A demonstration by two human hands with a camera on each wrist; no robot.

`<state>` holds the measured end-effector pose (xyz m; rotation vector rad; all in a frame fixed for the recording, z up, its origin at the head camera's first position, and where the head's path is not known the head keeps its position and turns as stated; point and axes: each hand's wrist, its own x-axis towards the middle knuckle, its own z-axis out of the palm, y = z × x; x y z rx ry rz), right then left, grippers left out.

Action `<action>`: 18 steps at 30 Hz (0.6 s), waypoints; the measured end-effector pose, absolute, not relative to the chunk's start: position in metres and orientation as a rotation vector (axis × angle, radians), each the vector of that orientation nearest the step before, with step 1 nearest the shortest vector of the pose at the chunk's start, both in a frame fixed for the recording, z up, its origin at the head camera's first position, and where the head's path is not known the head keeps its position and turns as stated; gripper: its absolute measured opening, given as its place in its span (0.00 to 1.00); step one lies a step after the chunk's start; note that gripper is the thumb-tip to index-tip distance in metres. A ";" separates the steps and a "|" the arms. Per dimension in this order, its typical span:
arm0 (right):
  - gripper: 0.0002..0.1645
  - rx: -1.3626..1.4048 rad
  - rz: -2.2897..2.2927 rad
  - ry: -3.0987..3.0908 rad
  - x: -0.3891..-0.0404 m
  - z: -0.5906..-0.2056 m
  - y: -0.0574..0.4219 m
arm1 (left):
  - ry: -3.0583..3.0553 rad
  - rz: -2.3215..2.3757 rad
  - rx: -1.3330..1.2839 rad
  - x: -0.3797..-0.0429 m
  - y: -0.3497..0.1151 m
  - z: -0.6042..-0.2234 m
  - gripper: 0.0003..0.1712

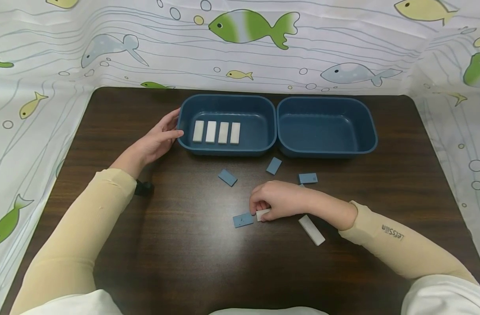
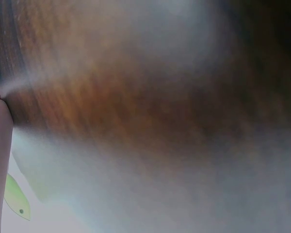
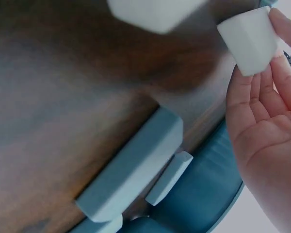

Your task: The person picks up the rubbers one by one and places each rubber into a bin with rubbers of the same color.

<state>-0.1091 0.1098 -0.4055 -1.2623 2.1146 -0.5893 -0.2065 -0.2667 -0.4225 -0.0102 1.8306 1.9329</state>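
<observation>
In the head view, my left hand (image 1: 157, 138) holds the left end of the left blue bin (image 1: 228, 152), its thumb over the rim and the other fingers along the outer wall. Several white blocks (image 1: 210, 132) stand in a row inside that bin. My right hand (image 1: 281, 199) pinches a white block (image 3: 250, 41) between thumb and fingers, low over the table. Just left of those fingers lies a blue block (image 1: 243, 220). Another white block (image 1: 312, 229) rests on the table below the right wrist.
A second blue bin (image 1: 326, 154) with nothing in it stands against the first one's right side. More blue blocks lie on the brown table (image 1: 177, 262): one (image 1: 227, 177), another (image 1: 273, 166) and a third (image 1: 308, 178). Part of one more shows behind the right wrist. A fish-patterned cloth (image 1: 177, 65) borders the table.
</observation>
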 end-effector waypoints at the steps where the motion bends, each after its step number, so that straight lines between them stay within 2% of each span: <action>1: 0.09 -1.263 -0.590 2.115 -0.109 -0.404 0.110 | 1.832 1.932 -0.010 -0.207 -0.267 -0.422 0.47; 18: 0.08 -1.263 -0.653 2.224 -0.121 -0.379 0.118 | 1.831 1.934 -0.015 -0.207 -0.267 -0.423 0.46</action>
